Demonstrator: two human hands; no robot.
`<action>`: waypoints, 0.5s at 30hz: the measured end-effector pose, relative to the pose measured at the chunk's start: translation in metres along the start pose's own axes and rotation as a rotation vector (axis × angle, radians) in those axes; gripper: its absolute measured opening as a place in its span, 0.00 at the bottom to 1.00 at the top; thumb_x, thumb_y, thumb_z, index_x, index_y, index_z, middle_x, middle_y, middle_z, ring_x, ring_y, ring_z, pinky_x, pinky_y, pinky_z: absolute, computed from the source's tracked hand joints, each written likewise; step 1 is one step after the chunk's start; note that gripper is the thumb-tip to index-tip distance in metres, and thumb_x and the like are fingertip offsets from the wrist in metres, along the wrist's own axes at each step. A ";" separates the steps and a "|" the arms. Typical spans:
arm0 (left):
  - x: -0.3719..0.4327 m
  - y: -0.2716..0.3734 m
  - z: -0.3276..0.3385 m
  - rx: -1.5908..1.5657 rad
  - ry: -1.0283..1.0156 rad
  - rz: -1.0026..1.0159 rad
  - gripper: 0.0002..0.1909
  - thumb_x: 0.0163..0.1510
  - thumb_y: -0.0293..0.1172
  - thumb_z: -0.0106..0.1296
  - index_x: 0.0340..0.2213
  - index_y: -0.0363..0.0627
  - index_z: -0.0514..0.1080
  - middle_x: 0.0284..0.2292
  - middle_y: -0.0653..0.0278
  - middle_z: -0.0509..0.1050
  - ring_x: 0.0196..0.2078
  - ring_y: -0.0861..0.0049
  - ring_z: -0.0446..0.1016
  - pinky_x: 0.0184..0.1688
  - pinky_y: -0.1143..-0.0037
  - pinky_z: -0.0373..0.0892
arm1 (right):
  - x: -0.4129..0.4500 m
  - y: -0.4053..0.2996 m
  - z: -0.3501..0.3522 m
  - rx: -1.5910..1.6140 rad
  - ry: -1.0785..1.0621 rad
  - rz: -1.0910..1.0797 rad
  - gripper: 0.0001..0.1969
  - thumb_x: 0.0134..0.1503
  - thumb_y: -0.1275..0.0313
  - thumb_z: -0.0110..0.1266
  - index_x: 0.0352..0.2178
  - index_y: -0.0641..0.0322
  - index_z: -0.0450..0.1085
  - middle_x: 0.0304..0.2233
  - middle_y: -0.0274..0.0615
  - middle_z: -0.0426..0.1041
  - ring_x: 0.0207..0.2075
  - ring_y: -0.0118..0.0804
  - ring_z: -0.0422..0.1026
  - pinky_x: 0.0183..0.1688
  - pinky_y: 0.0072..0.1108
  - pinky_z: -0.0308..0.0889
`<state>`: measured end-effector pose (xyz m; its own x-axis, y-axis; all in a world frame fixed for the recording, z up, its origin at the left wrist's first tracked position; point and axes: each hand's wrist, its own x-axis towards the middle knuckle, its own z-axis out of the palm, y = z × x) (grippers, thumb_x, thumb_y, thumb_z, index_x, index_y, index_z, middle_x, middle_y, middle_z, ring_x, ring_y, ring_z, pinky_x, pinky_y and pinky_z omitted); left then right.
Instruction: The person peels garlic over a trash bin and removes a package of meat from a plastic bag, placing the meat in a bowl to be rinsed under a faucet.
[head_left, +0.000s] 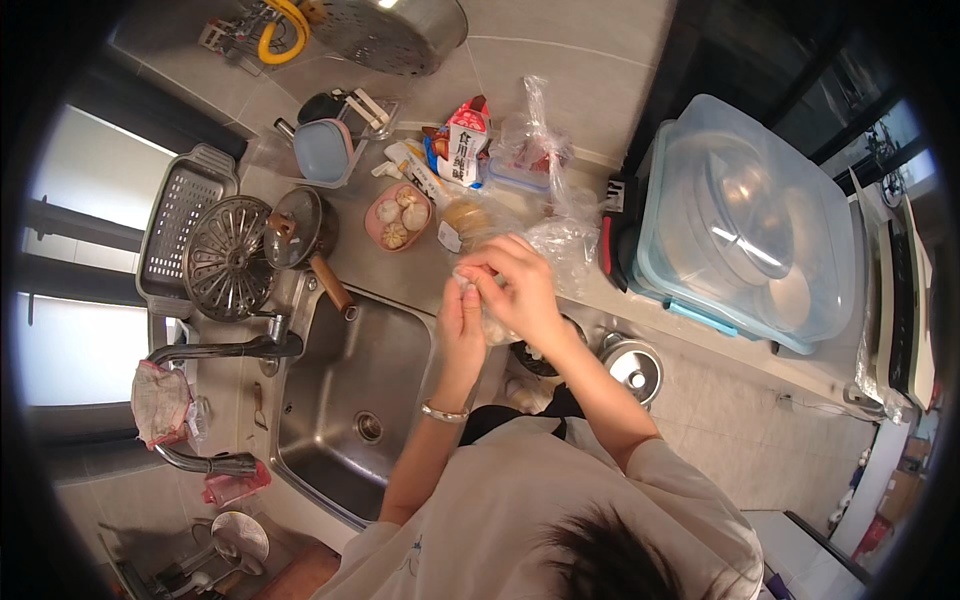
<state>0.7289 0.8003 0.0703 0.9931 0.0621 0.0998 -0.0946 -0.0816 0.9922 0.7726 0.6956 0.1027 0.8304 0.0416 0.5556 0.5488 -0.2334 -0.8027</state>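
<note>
Both hands meet over the counter edge, to the right of the sink. My left hand, below a bangle on the wrist, pinches the gathered top of a clear plastic bag with its fingers and thumb. The fingers of my right hand close on the same gathered part, against the left fingertips. The bag hangs under my hands with pale contents, mostly hidden by the right hand. Just beyond lie a clear bag with something yellowish in it and a crumpled clear plastic bag.
A pink bowl of garlic bulbs stands near a lidded saucepan whose wooden handle overhangs the steel sink. A red-and-white packet leans at the back. The large lidded plastic box fills the right. A metal pot sits lower down.
</note>
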 end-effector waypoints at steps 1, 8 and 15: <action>0.000 -0.002 -0.002 -0.018 0.043 -0.033 0.12 0.58 0.33 0.33 0.37 0.37 0.62 0.31 0.69 0.64 0.35 0.88 0.60 0.37 0.86 0.58 | 0.000 0.011 -0.005 0.047 -0.019 0.052 0.03 0.43 0.76 0.54 0.23 0.63 0.71 0.23 0.39 0.71 0.27 0.34 0.68 0.30 0.20 0.63; -0.016 0.000 -0.012 -0.228 0.141 -0.120 0.08 0.58 0.30 0.33 0.29 0.41 0.61 0.26 0.68 0.62 0.31 0.84 0.59 0.37 0.82 0.58 | 0.008 0.149 -0.072 -0.750 0.033 0.365 0.20 0.40 0.73 0.56 0.38 0.64 0.64 0.35 0.51 0.69 0.38 0.49 0.67 0.40 0.30 0.63; -0.028 0.002 -0.017 -0.242 0.153 -0.217 0.08 0.57 0.29 0.33 0.27 0.42 0.60 0.26 0.67 0.62 0.30 0.84 0.59 0.37 0.82 0.57 | 0.009 0.194 -0.047 -0.817 -0.157 0.419 0.22 0.33 0.73 0.60 0.35 0.60 0.68 0.37 0.48 0.68 0.40 0.50 0.65 0.43 0.27 0.63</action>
<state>0.6994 0.8153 0.0708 0.9716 0.2019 -0.1236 0.0857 0.1867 0.9787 0.8820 0.6047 -0.0378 0.9817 -0.0832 0.1711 0.0129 -0.8680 -0.4964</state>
